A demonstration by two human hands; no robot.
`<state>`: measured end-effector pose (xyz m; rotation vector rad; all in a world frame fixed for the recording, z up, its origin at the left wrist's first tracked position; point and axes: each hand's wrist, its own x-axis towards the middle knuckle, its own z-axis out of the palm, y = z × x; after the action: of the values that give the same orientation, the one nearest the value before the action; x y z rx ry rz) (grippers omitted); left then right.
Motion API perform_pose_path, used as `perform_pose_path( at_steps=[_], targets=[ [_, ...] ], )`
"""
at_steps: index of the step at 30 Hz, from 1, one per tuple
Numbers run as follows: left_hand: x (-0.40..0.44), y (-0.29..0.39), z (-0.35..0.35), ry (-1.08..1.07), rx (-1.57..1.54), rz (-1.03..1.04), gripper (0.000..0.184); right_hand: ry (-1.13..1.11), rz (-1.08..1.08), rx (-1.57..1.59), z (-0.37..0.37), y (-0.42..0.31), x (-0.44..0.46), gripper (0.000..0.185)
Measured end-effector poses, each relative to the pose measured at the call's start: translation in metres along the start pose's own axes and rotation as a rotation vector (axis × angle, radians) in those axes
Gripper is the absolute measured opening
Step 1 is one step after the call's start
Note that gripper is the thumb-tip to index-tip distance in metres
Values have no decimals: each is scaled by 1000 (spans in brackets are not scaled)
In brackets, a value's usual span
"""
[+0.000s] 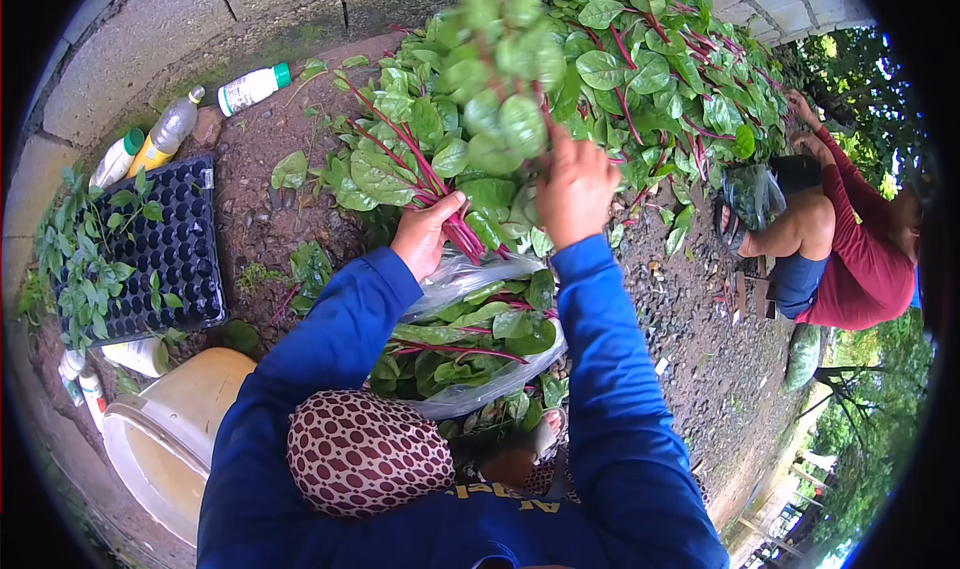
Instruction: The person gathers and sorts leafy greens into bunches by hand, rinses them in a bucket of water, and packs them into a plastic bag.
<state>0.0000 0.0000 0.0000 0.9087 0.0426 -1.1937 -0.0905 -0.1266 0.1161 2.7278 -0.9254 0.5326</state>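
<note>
Nearest the wearer, a patterned cloth (370,454) covers one knee between the blue sleeves (640,389). Directly ahead of the knee, a clear plastic bag (460,401) lies with its mouth spread, and leafy greens (480,334) with dark red stems lie in it. Above the bag, the left hand (428,235) is closed, thumb across the stems, on a bunch of red-stemmed greens (415,159); the stem ends project below the grip and the leaves point away from the wearer. The right hand (578,189) is positioned beside it, fingers curled in on the stem of a leafy sprig (500,79); the sprig is motion-blurred and extends over the heap. To the left, a pale bucket (205,394) lies tilted on its side, near a black cell tray (195,229) partly overlaid by a green plant (85,254). Beyond the tray are a yellow-labelled bottle (165,137) and a white bottle with a green cap (250,90), on bare soil. Ahead of both hands, a large heap of greens (640,69) extends along the base of a block wall (140,49). At far right, a co-worker (860,259) in a red top sits with both arms extended toward the heap's end.
</note>
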Motion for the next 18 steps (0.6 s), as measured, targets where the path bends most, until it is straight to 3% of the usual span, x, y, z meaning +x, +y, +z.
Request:
perform_pose_path(
  at_steps=[5,8,10,12,13,15,18],
  targets=[
    [-9,12,15,-24,-175,103,34,-90,-79,163,1,-46,-41,45],
    [-11,17,10,-42,-166,-20,29,-150,-115,321,-9,-67,-55,45],
    [-12,18,7,-36,-134,-70,26,-178,-170,399,-4,-60,-58,43],
    [-13,11,11,6,-151,48,28,-200,-240,555,-2,-41,-52,39],
    [-12,9,11,35,-157,83,31,-212,-189,753,-7,-30,-42,40],
    [-11,11,6,-30,-202,-7,36,-308,177,1024,-9,-6,-26,35],
    [-14,11,3,-111,-172,15,39,-257,241,977,0,22,-18,28]
  ],
)
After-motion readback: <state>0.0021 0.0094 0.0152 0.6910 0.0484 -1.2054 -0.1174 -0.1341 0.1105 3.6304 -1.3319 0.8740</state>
